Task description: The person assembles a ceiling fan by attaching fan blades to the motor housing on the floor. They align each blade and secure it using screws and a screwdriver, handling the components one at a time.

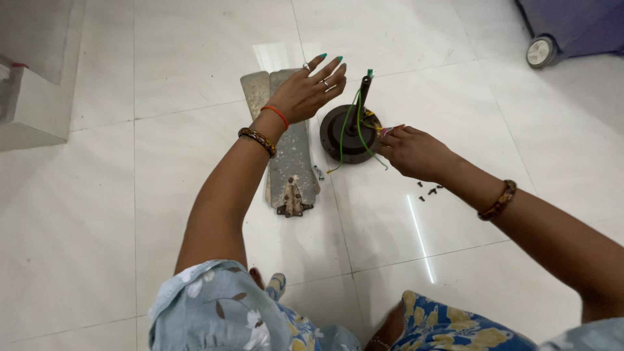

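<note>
Nearest, loose screws (427,192) are lying on the floor (130,214). My right hand (413,151) is pinching thin, limp wires (354,127) at the fan motor (350,133), a heavy, rigid disc best gripped by its rim or upright rod. My left hand (309,91) is hovering, fingers spread, over stiff flat blades (292,153).

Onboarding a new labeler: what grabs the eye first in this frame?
The dark round fan motor on the white tile floor, green wires looping off its upright rod. The right hand pinches at the motor's edge; the left hand hovers open above stacked grey fan blades. Small dark screws lie scattered right.
</note>
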